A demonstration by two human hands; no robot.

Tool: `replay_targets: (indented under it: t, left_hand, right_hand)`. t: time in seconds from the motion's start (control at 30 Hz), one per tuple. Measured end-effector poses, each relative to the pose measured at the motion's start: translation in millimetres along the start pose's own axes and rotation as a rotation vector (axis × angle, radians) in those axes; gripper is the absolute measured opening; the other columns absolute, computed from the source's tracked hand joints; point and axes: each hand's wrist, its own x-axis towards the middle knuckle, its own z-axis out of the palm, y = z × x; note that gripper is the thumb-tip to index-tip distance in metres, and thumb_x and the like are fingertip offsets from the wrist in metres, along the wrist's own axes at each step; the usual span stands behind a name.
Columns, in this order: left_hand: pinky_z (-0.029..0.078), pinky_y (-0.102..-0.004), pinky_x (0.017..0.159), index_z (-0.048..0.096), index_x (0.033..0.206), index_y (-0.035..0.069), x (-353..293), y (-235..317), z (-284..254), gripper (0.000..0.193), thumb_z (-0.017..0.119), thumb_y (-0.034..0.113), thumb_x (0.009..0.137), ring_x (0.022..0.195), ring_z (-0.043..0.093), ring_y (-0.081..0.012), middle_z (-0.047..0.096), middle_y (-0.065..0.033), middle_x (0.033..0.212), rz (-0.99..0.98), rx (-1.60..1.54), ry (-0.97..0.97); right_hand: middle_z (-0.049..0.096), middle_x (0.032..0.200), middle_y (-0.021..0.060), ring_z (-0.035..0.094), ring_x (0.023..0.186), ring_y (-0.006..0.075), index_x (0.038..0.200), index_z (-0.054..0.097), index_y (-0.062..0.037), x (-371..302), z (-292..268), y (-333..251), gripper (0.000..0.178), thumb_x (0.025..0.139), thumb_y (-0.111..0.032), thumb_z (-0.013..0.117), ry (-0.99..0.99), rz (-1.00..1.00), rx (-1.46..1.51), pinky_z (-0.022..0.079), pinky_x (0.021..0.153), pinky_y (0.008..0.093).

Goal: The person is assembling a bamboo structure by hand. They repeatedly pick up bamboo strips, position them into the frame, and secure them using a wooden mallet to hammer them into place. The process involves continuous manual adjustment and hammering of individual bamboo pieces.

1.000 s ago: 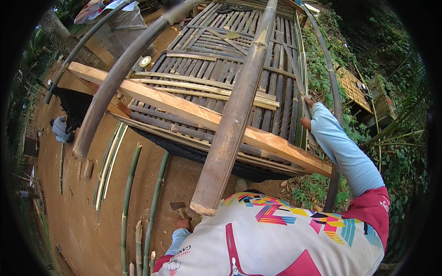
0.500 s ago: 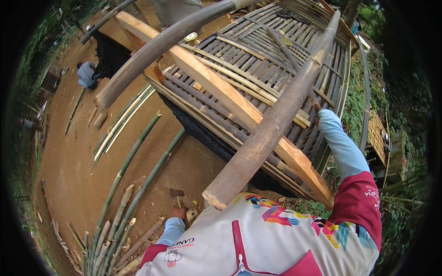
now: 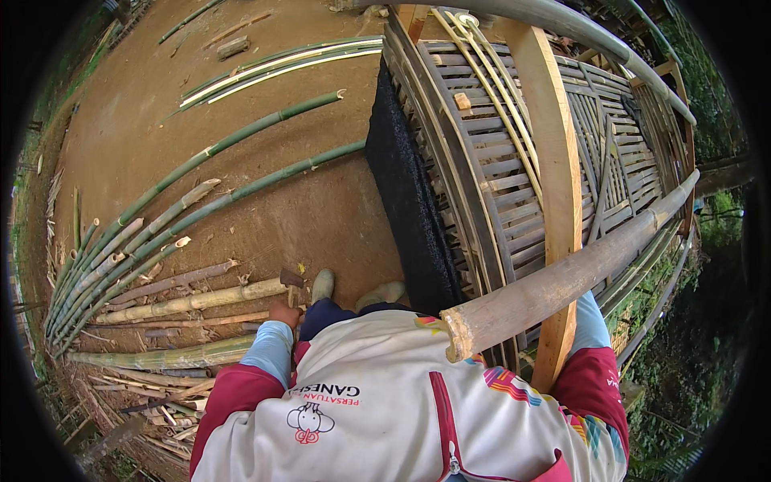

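At the lower left, my left hand is closed around the short wooden handle of a hatchet-like tool with a dark, flat head. Under a thick brown bamboo pole, my right forearm in a light blue sleeve reaches forward. The pole and a squared timber beam hide that hand, so its fingers do not show. The cut end of the pole points toward my chest. The beam crosses beneath the pole, above a slatted bamboo platform.
Green bamboo poles and thicker pale ones lie on the brown soil to my left. Black netting hangs from the platform's near side. Another dark pole curves across the top. Split pale strips lie farther off.
My view has turned left and downward, so the platform now stands farther right and my boots show. My right hand, partly seen before, is now hidden. The left still holds the tool.
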Motion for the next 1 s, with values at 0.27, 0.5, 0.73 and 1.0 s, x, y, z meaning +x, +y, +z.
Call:
replay_targets:
  t: [0.27, 0.5, 0.73, 1.0]
  left_hand:
    - [0.049, -0.0436, 0.087, 0.067, 0.097, -0.005, 14, -17, 17, 0.044, 0.068, 0.032, 0.073, 0.098, 0.062, -0.0418, 0.064, -0.0298, 0.098, -0.063, -0.130, 0.076]
    - [0.050, -0.0449, 0.084, 0.070, 0.090, 0.000, 28, -8, 17, 0.040, 0.065, 0.037, 0.074, 0.093, 0.063, -0.0416, 0.065, -0.0272, 0.096, 0.124, -0.078, 0.116]
    - [0.050, -0.0439, 0.081, 0.067, 0.092, -0.005, 24, 17, -8, 0.039, 0.067, 0.029, 0.072, 0.091, 0.063, -0.0413, 0.065, -0.0283, 0.092, 0.070, -0.184, 0.131]
    - [0.050, -0.0440, 0.081, 0.066, 0.091, -0.007, 60, -38, 41, 0.038, 0.069, 0.025, 0.070, 0.090, 0.064, -0.0413, 0.065, -0.0297, 0.091, 0.084, -0.193, 0.140]
  right_hand:
    - [0.066, 0.098, 0.0155, 0.063, 0.083, 0.0267, 0.115, 0.059, -0.0005, 21, 19, -153, 0.044, 0.088, -0.035, 0.063, -0.210, -0.340, 0.141, 0.050, 0.076, 0.0361]
    - [0.066, 0.098, 0.0156, 0.063, 0.083, 0.0264, 0.115, 0.059, -0.0004, 20, 14, -137, 0.043, 0.086, -0.033, 0.064, -0.211, -0.294, 0.168, 0.050, 0.076, 0.0360]
    - [0.066, 0.097, 0.0157, 0.063, 0.083, 0.0260, 0.115, 0.059, -0.0004, 1, -5, -25, 0.043, 0.085, -0.031, 0.066, -0.072, 0.068, 0.074, 0.050, 0.076, 0.0359]
    - [0.066, 0.097, 0.0159, 0.063, 0.083, 0.0256, 0.115, 0.059, -0.0003, -13, -3, 63, 0.043, 0.083, -0.029, 0.068, -0.020, 0.296, 0.053, 0.050, 0.077, 0.0358]
